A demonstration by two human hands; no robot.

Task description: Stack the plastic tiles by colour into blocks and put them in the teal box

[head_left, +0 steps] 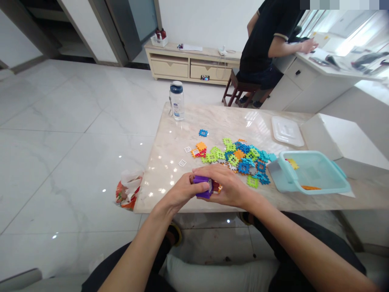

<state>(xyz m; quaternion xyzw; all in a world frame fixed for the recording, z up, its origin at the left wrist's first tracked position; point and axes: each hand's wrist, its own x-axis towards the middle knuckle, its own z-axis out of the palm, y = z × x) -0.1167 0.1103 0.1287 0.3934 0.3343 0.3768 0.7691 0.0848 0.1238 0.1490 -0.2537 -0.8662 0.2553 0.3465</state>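
Note:
A small purple plastic piece (203,187), block-like in shape, is held between both hands above the near edge of the table. My left hand (182,190) grips its left side, with the thumb across the front. My right hand (228,184) wraps over its top and right side. Something red and orange (216,187) shows under the right fingers; its kind is hidden. Just beyond the hands lies a heap of interlocking plastic tiles (233,159) in green, blue and orange. White window-grid pieces (182,163) and a single blue tile (203,133) lie left of the heap.
A light-blue bin (316,189) with a few pieces inside stands right, its white lid (287,130) behind. A water bottle (177,102) stands at the table's far left corner. A person (267,44) sits at a counter beyond. A bag (129,190) is beside the table's left edge.

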